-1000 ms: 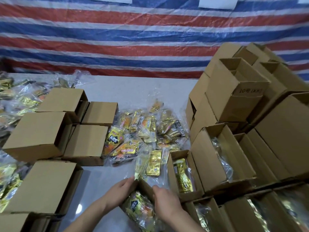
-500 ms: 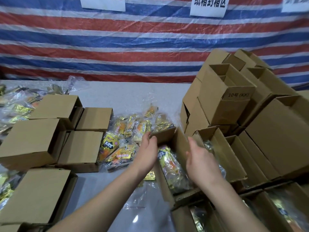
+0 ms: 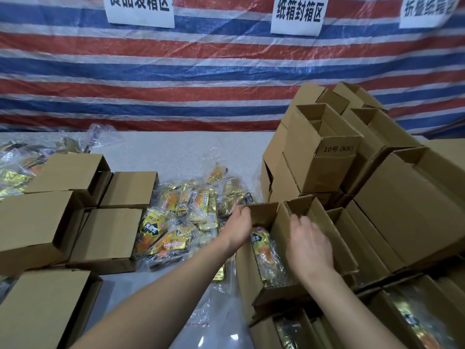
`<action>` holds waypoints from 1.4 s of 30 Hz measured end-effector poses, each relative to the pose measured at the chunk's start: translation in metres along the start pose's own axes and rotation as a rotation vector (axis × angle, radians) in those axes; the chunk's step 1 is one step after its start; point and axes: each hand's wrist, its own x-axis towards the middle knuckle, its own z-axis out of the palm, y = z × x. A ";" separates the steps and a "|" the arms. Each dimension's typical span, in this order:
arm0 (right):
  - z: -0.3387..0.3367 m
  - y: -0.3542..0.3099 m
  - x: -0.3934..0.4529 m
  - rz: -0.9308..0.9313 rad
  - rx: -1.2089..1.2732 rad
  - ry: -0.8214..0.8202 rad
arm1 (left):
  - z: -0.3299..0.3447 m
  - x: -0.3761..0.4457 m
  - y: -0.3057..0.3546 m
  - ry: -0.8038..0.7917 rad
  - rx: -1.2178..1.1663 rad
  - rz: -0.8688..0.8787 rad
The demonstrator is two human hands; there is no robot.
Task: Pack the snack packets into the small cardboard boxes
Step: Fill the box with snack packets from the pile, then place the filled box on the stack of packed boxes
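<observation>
Packing partly done. Stacked empty cartons (image 3: 324, 157) rise beyond the grip; filled open boxes (image 3: 402, 321) sit nearer the person and right of it; a loose packet pile (image 3: 183, 222) remains left of it. Open box (image 3: 254, 270) between the hands holds a snack packet (image 3: 264, 250). Left hand (image 3: 237, 226) grips its far flap; right hand (image 3: 308, 244), fingers loosely curled, holds its right wall.

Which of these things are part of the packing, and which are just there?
In the job: left hand, right hand, open box, packet inside, loose snack packets.
Just there: striped tarp, paper signs.
</observation>
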 end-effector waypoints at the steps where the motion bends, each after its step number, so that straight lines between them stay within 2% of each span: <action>1: 0.001 0.001 0.001 -0.001 -0.006 0.010 | 0.001 0.001 0.000 0.000 -0.009 0.000; 9: 0.009 0.004 0.001 -0.027 0.039 0.033 | -0.002 0.003 -0.011 -0.018 -0.057 0.013; 15: 0.007 0.004 0.001 -0.022 0.060 0.046 | -0.002 0.000 -0.017 -0.013 -0.057 0.094; 20: 0.005 0.004 0.000 -0.020 0.080 0.063 | -0.002 -0.002 -0.019 -0.010 -0.171 0.048; 26: -0.004 -0.007 0.004 -0.038 0.092 0.084 | -0.030 0.004 -0.048 0.133 -0.054 0.007; 29: -0.011 -0.016 0.009 -0.062 0.104 0.105 | -0.052 0.014 -0.080 0.248 0.048 -0.086; 32: -0.019 -0.033 0.016 -0.096 0.187 0.142 | -0.073 0.026 -0.121 0.326 0.252 -0.225; 37: -0.021 -0.077 0.021 -0.243 0.441 0.226 | -0.085 0.038 -0.181 0.224 0.472 -0.524; 42: -0.009 -0.093 0.028 -0.261 0.550 0.130 | -0.075 0.050 -0.212 0.156 0.476 -0.600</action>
